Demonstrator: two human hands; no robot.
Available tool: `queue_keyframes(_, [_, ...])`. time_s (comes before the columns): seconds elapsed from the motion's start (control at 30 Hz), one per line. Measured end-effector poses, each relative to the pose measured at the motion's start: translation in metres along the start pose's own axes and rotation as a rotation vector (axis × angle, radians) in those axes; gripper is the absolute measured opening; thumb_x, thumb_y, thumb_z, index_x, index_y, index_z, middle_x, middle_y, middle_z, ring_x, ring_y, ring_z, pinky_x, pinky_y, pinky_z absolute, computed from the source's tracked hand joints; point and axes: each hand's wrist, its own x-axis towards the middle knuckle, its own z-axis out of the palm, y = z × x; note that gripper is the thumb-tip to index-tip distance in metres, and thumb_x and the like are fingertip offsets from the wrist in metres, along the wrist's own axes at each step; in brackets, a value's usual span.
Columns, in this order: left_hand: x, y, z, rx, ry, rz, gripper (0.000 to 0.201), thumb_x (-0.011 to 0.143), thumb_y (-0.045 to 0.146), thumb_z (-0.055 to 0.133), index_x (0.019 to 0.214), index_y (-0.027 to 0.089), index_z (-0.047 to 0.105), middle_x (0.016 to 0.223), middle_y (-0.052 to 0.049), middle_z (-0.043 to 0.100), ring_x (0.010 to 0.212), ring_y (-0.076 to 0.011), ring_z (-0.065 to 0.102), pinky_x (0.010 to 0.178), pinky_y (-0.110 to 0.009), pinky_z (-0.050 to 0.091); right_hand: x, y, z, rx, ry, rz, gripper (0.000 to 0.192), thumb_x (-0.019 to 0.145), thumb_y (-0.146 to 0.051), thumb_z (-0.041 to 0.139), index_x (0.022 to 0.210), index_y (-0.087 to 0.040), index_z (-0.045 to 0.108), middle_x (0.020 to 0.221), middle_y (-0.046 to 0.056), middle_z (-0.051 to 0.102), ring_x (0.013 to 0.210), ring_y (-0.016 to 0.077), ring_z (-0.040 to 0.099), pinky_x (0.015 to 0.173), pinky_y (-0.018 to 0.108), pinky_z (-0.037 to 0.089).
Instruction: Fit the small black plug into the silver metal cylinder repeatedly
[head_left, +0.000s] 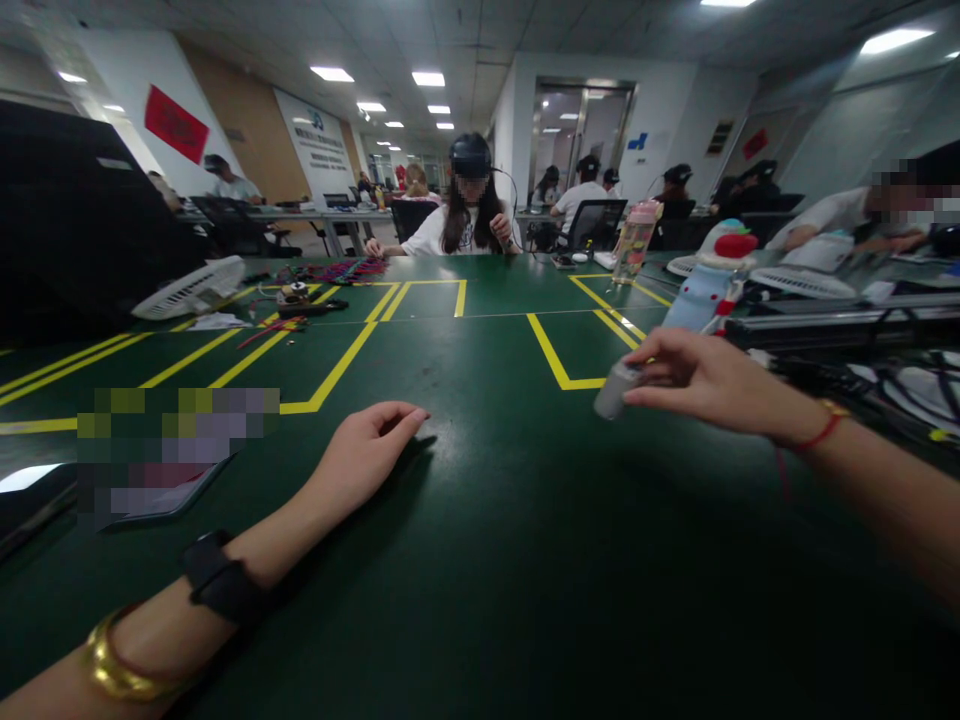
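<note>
My left hand (367, 450) is above the green tabletop (480, 560), thumb and forefinger pinched together. Something small and dark may sit at its fingertips, too tiny to name. Over to the right, my right hand (686, 375) grips a small grey cylinder (616, 390) between thumb and fingers. The cylinder is tilted, held just above the table by a yellow tape line (559, 360). My right fingers partly hide its upper end.
Behind my right hand stand a blue bottle with a red top (697, 295) and a clear bottle (634, 245). Cables (892, 390) lie at right. At left are a white fan (191, 287), loose wires (281, 328) and a blurred flat item (180, 450). A person (465, 215) sits opposite.
</note>
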Motion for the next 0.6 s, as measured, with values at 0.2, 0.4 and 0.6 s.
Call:
queue_keyframes(0.2, [0.003,-0.005,0.001,0.016,-0.011,0.02,0.039,0.08,0.053,0.046,0.094,0.022,0.066,0.088,-0.002,0.068,0.082,-0.0216,0.06,0.071,-0.031,0.043,-0.028,-0.063,0.089,0.203,-0.164,-0.344,0.03,0.076,-0.029,0.061,0.105,-0.019,0.056,0.102,0.003,0.06,0.092,0.0096,0.057,0.083,0.024,0.047])
queue_keyframes(0.4, [-0.009,0.011,0.006,0.003,-0.047,0.15,0.035,0.084,0.047,0.045,0.098,0.022,0.065,0.093,-0.003,0.066,0.081,-0.0198,0.058,0.071,-0.032,0.043,-0.038,-0.061,0.115,0.279,-0.125,-0.312,0.039,0.078,-0.026,0.057,0.116,-0.022,0.049,0.11,0.004,0.057,0.098,0.0104,0.054,0.088,0.027,0.045])
queue_keyframes(0.6, [-0.038,0.055,0.015,-0.13,-0.161,0.412,0.021,0.083,0.037,0.053,0.094,0.027,0.067,0.1,-0.002,0.062,0.09,-0.0179,0.057,0.078,-0.03,0.045,-0.036,-0.057,0.119,0.326,-0.158,-0.203,0.053,0.071,-0.037,0.066,0.118,-0.022,0.046,0.112,0.003,0.057,0.101,0.0124,0.055,0.089,0.028,0.044])
